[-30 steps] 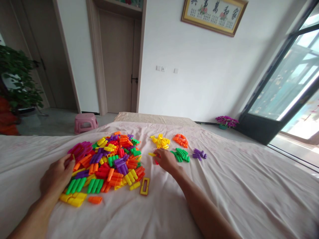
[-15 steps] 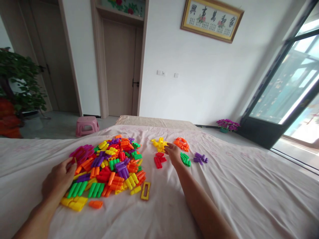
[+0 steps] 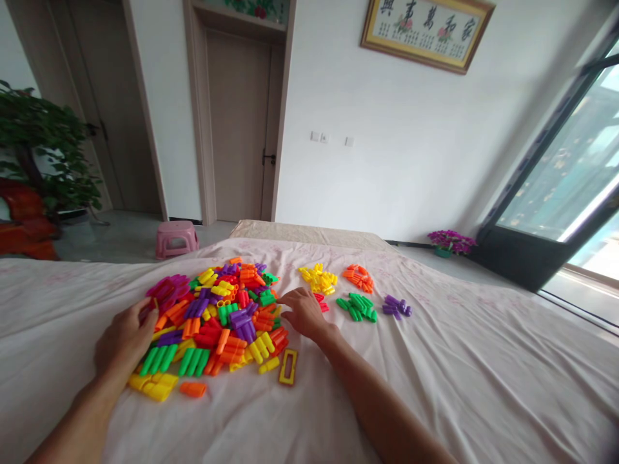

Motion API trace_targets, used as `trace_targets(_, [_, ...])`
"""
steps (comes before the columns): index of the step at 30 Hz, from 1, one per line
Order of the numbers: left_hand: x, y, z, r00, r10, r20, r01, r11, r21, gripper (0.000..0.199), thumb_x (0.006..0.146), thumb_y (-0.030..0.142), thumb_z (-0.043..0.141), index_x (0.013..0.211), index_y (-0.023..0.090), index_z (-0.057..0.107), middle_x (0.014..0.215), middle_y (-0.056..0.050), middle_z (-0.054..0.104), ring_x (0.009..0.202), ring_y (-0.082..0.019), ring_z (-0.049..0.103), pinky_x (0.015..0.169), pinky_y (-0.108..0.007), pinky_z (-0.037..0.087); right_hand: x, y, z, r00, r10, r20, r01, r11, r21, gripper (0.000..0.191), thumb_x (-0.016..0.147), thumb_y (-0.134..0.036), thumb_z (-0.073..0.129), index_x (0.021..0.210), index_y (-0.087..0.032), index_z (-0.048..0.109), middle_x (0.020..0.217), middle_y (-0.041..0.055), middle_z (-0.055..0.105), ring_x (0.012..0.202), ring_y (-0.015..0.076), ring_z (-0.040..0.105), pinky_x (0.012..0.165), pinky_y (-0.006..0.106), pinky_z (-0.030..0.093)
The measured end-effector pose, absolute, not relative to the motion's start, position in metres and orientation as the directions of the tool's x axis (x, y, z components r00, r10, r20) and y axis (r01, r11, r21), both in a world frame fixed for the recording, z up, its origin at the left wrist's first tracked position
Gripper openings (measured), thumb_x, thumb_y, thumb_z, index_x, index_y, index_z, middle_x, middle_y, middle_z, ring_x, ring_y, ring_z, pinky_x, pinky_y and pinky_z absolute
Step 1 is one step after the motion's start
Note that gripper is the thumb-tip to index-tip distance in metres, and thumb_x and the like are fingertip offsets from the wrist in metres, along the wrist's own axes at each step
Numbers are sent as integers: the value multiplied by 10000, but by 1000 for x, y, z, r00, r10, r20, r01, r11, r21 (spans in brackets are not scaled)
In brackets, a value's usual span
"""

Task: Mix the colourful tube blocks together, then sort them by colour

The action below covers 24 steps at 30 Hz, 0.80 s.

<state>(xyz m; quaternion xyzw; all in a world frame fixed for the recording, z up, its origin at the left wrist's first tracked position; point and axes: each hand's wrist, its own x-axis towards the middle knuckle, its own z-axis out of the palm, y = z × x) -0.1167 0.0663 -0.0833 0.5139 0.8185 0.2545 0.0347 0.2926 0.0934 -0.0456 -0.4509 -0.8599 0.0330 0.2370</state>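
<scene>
A large mixed pile of plastic building blocks [image 3: 213,351], in orange, green, purple, red and yellow, lies on the cloth at the left. At its left edge my left hand [image 3: 126,335] has its fingers curled together beside the magenta pieces [image 3: 167,291]; whatever they grip is too small to make out. My right hand [image 3: 304,312] is at the pile's right edge, fingers stretched towards it and apart, with nothing seen in them. It partly covers a small group of red blocks [image 3: 321,301]. Just beyond lie the yellow blocks [image 3: 319,278].
Separate groups of green blocks [image 3: 358,307], orange blocks [image 3: 358,278] and purple blocks [image 3: 396,307] lie to the right. A yellow rectangular frame piece [image 3: 289,367] lies near the pile's front. Behind the cloth-covered surface [image 3: 464,361] stand a pink stool [image 3: 176,240] and a flowerpot [image 3: 442,252].
My right hand has moved left from the yellow group to the big pile, uncovering the green group. My left hand stays by the pile's left edge. The view has shifted slightly.
</scene>
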Motion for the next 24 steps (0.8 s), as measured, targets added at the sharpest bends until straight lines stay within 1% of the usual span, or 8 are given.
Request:
trace_targets(2, [-115, 66, -81, -502, 847, 174, 790, 367, 491, 672, 919, 629, 253, 1404, 238, 507, 1312, -171, 610, 1117, -370, 620, 871, -457, 490, 288, 94, -48, -500, 791, 352, 768, 593, -240, 252, 864, -291, 723, 1115, -300, 731, 1129, 19, 730, 1093, 224, 574, 963, 350, 391])
trace_targets(6, [-113, 65, -76, -511, 846, 150, 777, 380, 502, 672, 918, 632, 255, 1406, 243, 504, 1317, -170, 602, 1125, -369, 613, 881, -454, 480, 289, 95, -50, -498, 807, 317, 787, 574, -227, 150, 898, -362, 688, 989, -258, 747, 989, 27, 742, 1022, 210, 594, 902, 323, 393])
trace_targets(10, [-111, 64, -75, -521, 842, 141, 777, 399, 486, 679, 918, 636, 234, 1405, 250, 507, 1288, -170, 615, 1086, -367, 624, 848, -452, 483, 302, 95, -43, -485, 818, 309, 780, 564, -270, 144, 920, -343, 652, 946, -223, 728, 937, 28, 734, 916, 173, 623, 797, 260, 413])
trace_targets(13, [-110, 62, -74, -519, 839, 161, 785, 394, 478, 679, 921, 627, 236, 1404, 235, 508, 1290, -181, 611, 1080, -361, 624, 842, -446, 482, 315, 100, -40, -357, 865, 353, 815, 473, -335, 120, 901, -299, 652, 953, -214, 719, 954, 33, 727, 849, 160, 638, 728, 242, 422])
trace_targets(16, [-109, 61, -73, -505, 849, 159, 790, 379, 482, 677, 923, 621, 243, 1404, 227, 509, 1276, -177, 625, 1082, -358, 623, 835, -438, 482, 330, 115, -42, -111, 903, 414, 838, 309, -450, 126, 865, -259, 645, 937, -192, 723, 911, 47, 731, 814, 175, 652, 723, 259, 452])
trace_targets(18, [-109, 61, -73, -506, 848, 158, 790, 382, 479, 667, 923, 614, 251, 1401, 231, 514, 1277, -174, 628, 1076, -357, 627, 830, -435, 485, 338, 127, -45, 80, 901, 425, 789, 204, -580, 167, 836, -229, 633, 961, -170, 725, 904, 61, 739, 832, 192, 670, 757, 283, 488])
trace_targets(21, [-110, 62, -74, -518, 840, 160, 787, 395, 474, 651, 922, 603, 263, 1398, 241, 521, 1301, -172, 620, 1063, -352, 637, 830, -436, 490, 346, 141, -50, 297, 885, 359, 581, 131, -804, 328, 793, -201, 614, 1105, -134, 691, 1007, 92, 743, 888, 206, 700, 795, 312, 539])
trace_targets(24, [-111, 63, -75, -523, 839, 152, 782, 401, 476, 653, 923, 602, 263, 1411, 244, 510, 1328, -173, 605, 1071, -355, 635, 839, -440, 488, 347, 146, -54, 355, 884, 302, 385, 157, -910, 433, 781, -206, 607, 1203, -118, 647, 1115, 123, 723, 930, 212, 714, 795, 314, 567])
